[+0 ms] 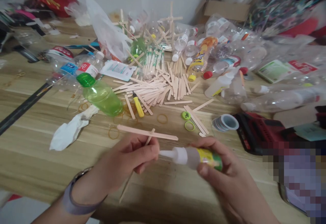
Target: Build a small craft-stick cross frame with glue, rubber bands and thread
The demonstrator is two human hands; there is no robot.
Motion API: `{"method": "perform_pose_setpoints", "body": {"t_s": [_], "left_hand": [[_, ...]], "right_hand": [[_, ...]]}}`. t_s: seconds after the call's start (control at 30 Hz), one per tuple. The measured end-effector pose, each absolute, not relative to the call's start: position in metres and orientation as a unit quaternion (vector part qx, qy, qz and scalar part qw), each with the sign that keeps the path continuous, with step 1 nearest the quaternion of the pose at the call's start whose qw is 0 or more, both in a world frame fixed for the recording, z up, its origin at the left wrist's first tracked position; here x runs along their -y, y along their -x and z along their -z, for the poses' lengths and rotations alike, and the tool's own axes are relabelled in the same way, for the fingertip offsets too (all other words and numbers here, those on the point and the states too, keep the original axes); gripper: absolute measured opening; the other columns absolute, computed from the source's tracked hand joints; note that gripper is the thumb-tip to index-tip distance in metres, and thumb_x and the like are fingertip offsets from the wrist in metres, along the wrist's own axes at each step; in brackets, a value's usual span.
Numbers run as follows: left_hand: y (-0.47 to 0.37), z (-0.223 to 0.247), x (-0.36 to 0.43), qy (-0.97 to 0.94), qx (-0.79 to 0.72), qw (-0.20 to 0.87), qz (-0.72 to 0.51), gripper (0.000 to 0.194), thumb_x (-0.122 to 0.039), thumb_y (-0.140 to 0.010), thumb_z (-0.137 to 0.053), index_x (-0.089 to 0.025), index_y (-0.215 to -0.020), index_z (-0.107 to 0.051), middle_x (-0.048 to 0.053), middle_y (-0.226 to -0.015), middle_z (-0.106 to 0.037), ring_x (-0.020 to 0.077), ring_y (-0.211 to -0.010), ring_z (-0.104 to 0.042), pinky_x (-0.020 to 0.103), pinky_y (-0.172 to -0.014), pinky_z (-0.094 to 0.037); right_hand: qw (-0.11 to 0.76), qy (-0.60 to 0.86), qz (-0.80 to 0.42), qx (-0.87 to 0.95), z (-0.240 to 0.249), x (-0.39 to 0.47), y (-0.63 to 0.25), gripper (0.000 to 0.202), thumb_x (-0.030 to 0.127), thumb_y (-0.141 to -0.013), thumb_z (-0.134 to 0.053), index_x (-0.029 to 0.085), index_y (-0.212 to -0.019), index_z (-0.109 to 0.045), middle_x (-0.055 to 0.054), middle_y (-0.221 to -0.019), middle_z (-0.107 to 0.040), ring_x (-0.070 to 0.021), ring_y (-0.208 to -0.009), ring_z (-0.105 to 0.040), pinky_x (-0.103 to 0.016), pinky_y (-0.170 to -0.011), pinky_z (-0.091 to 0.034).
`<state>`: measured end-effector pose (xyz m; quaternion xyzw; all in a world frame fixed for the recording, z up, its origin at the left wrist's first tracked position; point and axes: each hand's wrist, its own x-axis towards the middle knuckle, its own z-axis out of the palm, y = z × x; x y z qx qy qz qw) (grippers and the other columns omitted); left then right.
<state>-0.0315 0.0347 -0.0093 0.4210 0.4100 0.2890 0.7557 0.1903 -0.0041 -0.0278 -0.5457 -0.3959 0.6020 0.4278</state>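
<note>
My left hand (140,152), with a watch on its wrist, is closed round a thin wooden stick (124,189). The stick's upper end crosses a flat craft stick (163,135) that lies sideways just above my fingers. In my right hand (219,169) is a glue bottle (195,157) with a white cap, a yellow and green label and a nozzle pointing left. The nozzle's tip is at the fingertips of my left hand; whether they touch is hard to tell.
A pile of craft sticks (155,90) lies ahead, with a green bottle (102,96) and a yellow-handled screwdriver (139,106) nearby. Clear plastic bottles crowd the back. To the right are a wire spool (225,122) and a red and black tool (265,132); crumpled tissue (68,134) lies left.
</note>
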Motion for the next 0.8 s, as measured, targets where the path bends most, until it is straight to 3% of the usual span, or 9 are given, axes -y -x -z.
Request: {"method": "perform_pose_setpoints", "body": {"t_s": [0.1,0.2,0.27,0.43,0.53,0.7,0.8], "left_hand": [[0.032,0.009,-0.034,-0.418,-0.417,0.747,-0.307,0.024,-0.03,-0.084,-0.058,-0.018,-0.064,-0.052,-0.009,-0.048,-0.038,0.0054,-0.044,-0.028,0.019,-0.043,-0.021],[0.029,0.012,-0.032,-0.395,-0.424,0.751,-0.316,0.023,-0.032,-0.084,-0.059,-0.018,-0.065,-0.053,-0.009,-0.045,-0.037,0.0055,-0.043,-0.027,0.019,-0.043,-0.021],[0.028,0.014,-0.032,-0.366,-0.425,0.76,-0.33,0.024,-0.033,-0.083,-0.06,-0.019,-0.066,-0.052,-0.01,-0.044,-0.035,0.0055,-0.042,-0.026,0.019,-0.042,-0.021],[0.028,0.016,-0.031,-0.357,-0.448,0.742,-0.349,0.025,-0.035,-0.08,-0.064,-0.018,-0.066,-0.053,-0.009,-0.044,-0.038,0.0049,-0.042,-0.027,0.019,-0.043,-0.02],[0.026,0.016,-0.031,-0.375,-0.449,0.745,-0.322,0.026,-0.039,-0.079,-0.067,-0.017,-0.069,-0.058,-0.008,-0.044,-0.046,0.0049,-0.041,-0.028,0.02,-0.042,-0.018],[0.015,0.015,-0.029,-0.348,-0.439,0.767,-0.311,0.025,-0.04,-0.076,-0.068,-0.016,-0.073,-0.061,-0.005,-0.048,-0.054,0.0045,-0.04,-0.028,0.02,-0.041,-0.016],[0.006,0.012,-0.027,-0.311,-0.431,0.779,-0.333,0.023,-0.038,-0.076,-0.068,-0.016,-0.076,-0.062,-0.006,-0.049,-0.052,0.0042,-0.042,-0.03,0.019,-0.041,-0.018]], "right_hand": [[0.321,0.512,-0.579,0.547,0.027,0.003,-0.189,0.03,0.029,-0.069,-0.081,0.027,-0.097,-0.071,-0.002,-0.088,-0.071,-0.0208,-0.081,-0.065,-0.029,-0.068,-0.051],[0.259,0.503,-0.529,0.632,0.026,0.004,-0.183,0.029,0.026,-0.073,-0.075,0.027,-0.101,-0.07,-0.001,-0.087,-0.07,-0.0197,-0.079,-0.064,-0.029,-0.068,-0.048],[0.278,0.516,-0.501,0.637,0.027,0.006,-0.181,0.027,0.028,-0.076,-0.071,0.026,-0.102,-0.067,0.0,-0.083,-0.067,-0.0175,-0.072,-0.06,-0.027,-0.063,-0.046],[0.447,0.574,-0.478,0.492,0.027,0.01,-0.18,0.027,0.046,-0.084,-0.065,0.027,-0.102,-0.058,0.002,-0.077,-0.06,-0.0156,-0.068,-0.054,-0.025,-0.061,-0.044],[0.498,0.568,-0.48,0.445,0.027,0.012,-0.176,0.024,0.042,-0.081,-0.069,0.027,-0.094,-0.054,0.003,-0.077,-0.059,-0.0148,-0.068,-0.052,-0.025,-0.06,-0.043],[0.429,0.564,-0.545,0.448,0.029,0.018,-0.162,0.021,0.036,-0.078,-0.069,0.023,-0.076,-0.053,0.005,-0.064,-0.049,-0.0111,-0.054,-0.039,-0.024,-0.05,-0.032],[0.379,0.543,-0.581,0.473,0.029,0.021,-0.156,0.015,0.031,-0.074,-0.069,0.022,-0.072,-0.057,0.005,-0.063,-0.05,-0.0119,-0.057,-0.041,-0.024,-0.054,-0.034]]}}
